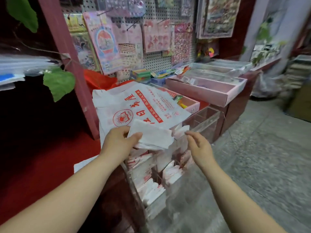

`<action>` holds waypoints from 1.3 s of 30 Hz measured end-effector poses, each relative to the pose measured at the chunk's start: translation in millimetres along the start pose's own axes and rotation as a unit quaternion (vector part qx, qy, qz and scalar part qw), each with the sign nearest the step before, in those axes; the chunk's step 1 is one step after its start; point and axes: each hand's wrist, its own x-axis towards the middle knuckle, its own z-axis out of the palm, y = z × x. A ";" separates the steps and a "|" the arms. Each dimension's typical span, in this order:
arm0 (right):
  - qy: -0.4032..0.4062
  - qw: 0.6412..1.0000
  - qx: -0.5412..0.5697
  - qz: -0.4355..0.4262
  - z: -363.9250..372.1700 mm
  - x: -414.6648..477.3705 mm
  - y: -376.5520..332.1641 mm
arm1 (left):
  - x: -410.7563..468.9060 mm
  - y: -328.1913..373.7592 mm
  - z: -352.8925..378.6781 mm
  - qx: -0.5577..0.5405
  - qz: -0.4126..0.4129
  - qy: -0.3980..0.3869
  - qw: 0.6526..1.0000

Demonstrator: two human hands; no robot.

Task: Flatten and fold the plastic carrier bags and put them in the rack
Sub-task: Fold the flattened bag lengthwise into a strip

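My left hand [120, 140] grips a folded white plastic bag [152, 136] by its left edge, thumb on top, just above the clear rack [170, 204]. The rack's compartments hold several folded white-and-red bags [151, 190]. My right hand [198, 147] hovers a little to the right of the folded bag with relaxed fingers, holding nothing. Behind the folded bag lies a stack of flat white carrier bags [134, 105] with red print, on the counter.
A clear empty box [207, 121] stands right of the bag stack. Pink trays [212, 91] line the counter behind it. A pegboard with hanging sticker sheets [151, 39] rises at the back. A red surface [42, 165] lies to the left, grey stone floor [260, 157] to the right.
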 end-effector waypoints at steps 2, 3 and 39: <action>0.015 0.991 -0.133 -0.027 -18.4 34.9 21.0 | 15.9 9.4 12.9 0.008 0.015 0.006 1.000; 0.005 0.979 -0.199 -0.033 -25.7 49.0 29.1 | 22.7 13.1 19.8 0.013 0.027 0.009 1.000; -0.070 0.970 -0.228 -0.035 -51.7 97.8 69.8 | 92.1 40.2 168.1 0.137 0.127 -0.245 0.951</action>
